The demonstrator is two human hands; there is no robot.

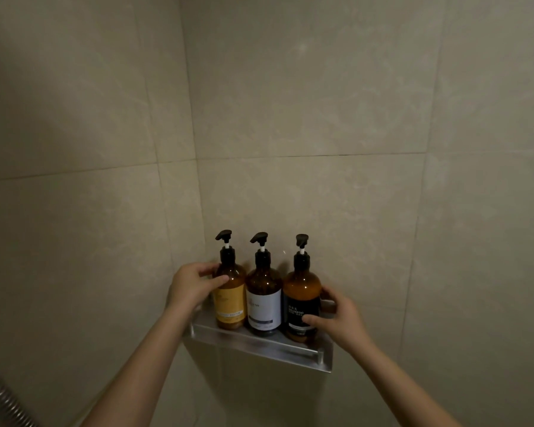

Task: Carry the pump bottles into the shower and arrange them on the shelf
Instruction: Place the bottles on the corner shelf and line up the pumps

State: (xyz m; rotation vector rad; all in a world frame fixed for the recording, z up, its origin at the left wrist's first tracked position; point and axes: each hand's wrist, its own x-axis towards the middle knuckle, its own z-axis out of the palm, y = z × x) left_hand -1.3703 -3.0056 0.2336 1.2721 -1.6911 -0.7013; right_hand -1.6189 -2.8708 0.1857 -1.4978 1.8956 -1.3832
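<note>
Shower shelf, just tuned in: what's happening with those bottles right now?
A person is lining up three pump bottles on the metal corner shelf. All three stand upright in a row. The left hand grips the yellow-label bottle near its shoulder, and the right hand holds the black-label shampoo bottle low on its side. The white-label bottle in the middle is untouched. It looks like final straightening.

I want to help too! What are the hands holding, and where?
Left hand grips the yellow-label bottle at its shoulder; right hand holds the shampoo bottle at its label.
</note>
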